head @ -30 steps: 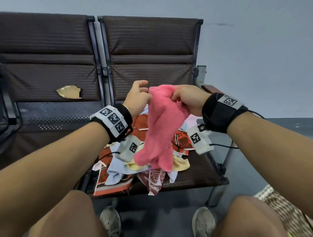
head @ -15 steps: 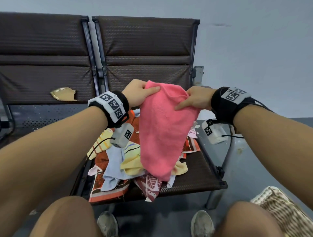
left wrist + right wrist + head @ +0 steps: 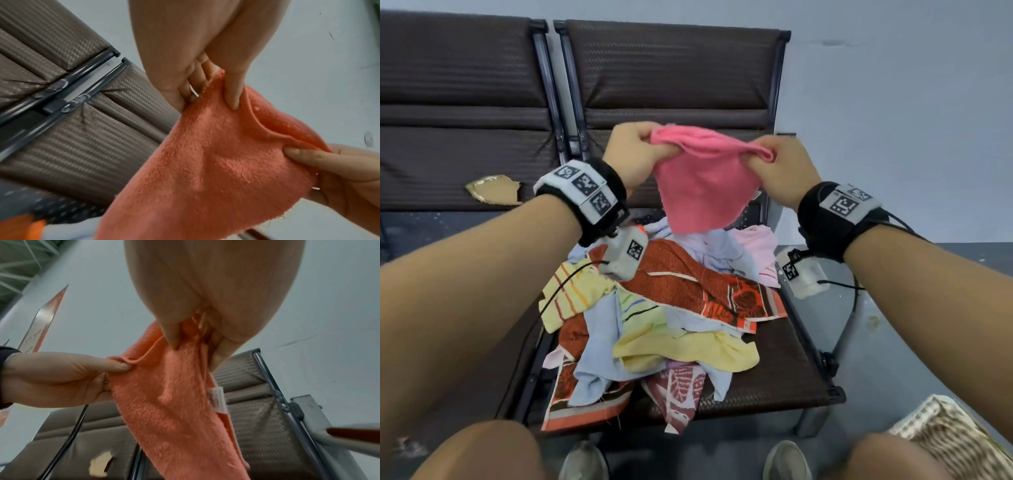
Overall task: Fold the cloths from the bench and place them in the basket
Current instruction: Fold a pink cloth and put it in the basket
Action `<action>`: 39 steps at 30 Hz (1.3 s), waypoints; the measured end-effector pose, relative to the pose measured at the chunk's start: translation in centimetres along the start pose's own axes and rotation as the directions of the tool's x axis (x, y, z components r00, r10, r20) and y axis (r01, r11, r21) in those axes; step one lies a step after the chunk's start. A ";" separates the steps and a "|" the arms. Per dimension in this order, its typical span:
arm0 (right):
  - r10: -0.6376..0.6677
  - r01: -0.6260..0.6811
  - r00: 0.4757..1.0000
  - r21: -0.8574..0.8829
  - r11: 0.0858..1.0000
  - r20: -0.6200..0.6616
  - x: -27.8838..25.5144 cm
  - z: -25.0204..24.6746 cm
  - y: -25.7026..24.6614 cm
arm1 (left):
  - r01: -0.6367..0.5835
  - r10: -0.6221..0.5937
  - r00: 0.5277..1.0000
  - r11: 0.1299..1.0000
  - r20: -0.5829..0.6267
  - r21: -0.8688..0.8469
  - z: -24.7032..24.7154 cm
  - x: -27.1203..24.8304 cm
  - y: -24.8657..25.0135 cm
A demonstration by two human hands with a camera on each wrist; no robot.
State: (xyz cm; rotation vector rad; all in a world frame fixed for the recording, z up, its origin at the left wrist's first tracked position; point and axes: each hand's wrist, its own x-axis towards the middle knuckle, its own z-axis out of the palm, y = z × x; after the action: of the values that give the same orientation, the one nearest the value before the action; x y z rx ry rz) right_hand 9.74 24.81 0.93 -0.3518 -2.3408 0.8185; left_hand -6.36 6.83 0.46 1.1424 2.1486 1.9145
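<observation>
A pink terry cloth (image 3: 702,185) hangs in the air above the bench seat, held by its top edge. My left hand (image 3: 635,152) pinches its left corner between thumb and fingers, which the left wrist view shows as well on the pink cloth (image 3: 216,162). My right hand (image 3: 774,164) pinches the right corner; in the right wrist view a white label shows on the pink cloth (image 3: 174,402). Below lies a heap of cloths (image 3: 667,308): rust-red patterned, yellow, light blue and pale pink. A woven basket (image 3: 948,438) stands on the floor at lower right.
The dark brown bench (image 3: 671,72) has two seats; the left backrest has a torn patch (image 3: 493,188). A grey wall rises behind. My knees and shoes fill the bottom edge, close to the seat's front rim (image 3: 774,401).
Both hands have moved apart and risen, spreading the pink cloth from a bunched strip into a wider hanging sheet. The view has tipped downward, showing more of the heap and basket.
</observation>
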 end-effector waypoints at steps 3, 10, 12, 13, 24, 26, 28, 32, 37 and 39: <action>0.024 -0.002 0.978 -0.104 0.995 0.207 -4.0 1.5 2.9 | 0.110 -0.151 0.973 0.967 0.172 0.230 -0.3 -5.0 -3.5; 0.306 -0.079 0.584 -0.322 0.943 0.752 -14.8 6.0 7.1 | 0.013 -0.516 0.649 0.742 0.559 0.670 1.0 -15.3 -9.3; 0.364 -0.224 0.434 -0.293 0.930 0.824 -16.6 6.6 7.5 | 0.123 -0.627 0.504 0.733 0.594 0.669 1.3 -16.8 -10.1; 0.376 -0.324 0.364 -0.263 0.909 0.852 -17.1 6.8 7.6 | 0.187 -0.671 0.421 0.723 0.610 0.665 1.4 -17.5 -10.2; 0.537 -0.744 0.516 0.040 0.667 0.667 -14.0 10.4 9.5 | 0.591 -0.650 0.716 0.758 0.255 0.274 2.4 -14.5 -14.7; 0.580 -0.745 0.594 0.110 0.658 0.558 -12.7 11.7 10.2 | 0.565 -0.619 0.765 0.778 0.178 0.276 2.9 -13.8 -16.3; 0.606 -0.678 0.694 0.069 0.732 0.389 -11.6 13.0 11.1 | 0.528 -0.580 0.807 0.792 0.107 0.305 2.9 -12.8 -17.8; 0.570 -0.590 0.795 0.044 0.807 0.208 -10.0 15.1 12.3 | 0.489 -0.515 0.856 0.779 -0.045 0.393 2.6 -11.0 -19.5; 0.345 -0.295 0.912 -0.229 0.928 0.221 -10.7 15.4 12.6 | 0.361 -0.366 0.926 0.793 -0.091 0.490 3.0 -12.3 -19.1; 0.137 -0.061 0.927 -0.217 0.974 0.351 -12.2 14.7 12.1 | 0.222 -0.332 0.928 0.857 0.169 0.465 2.8 -13.7 -18.2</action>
State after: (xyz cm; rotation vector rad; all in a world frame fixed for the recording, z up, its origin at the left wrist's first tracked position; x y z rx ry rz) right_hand 10.24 22.00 -21.48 -0.4394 -2.7858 0.7429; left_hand -3.83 2.42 -21.88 0.9768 2.5012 1.1330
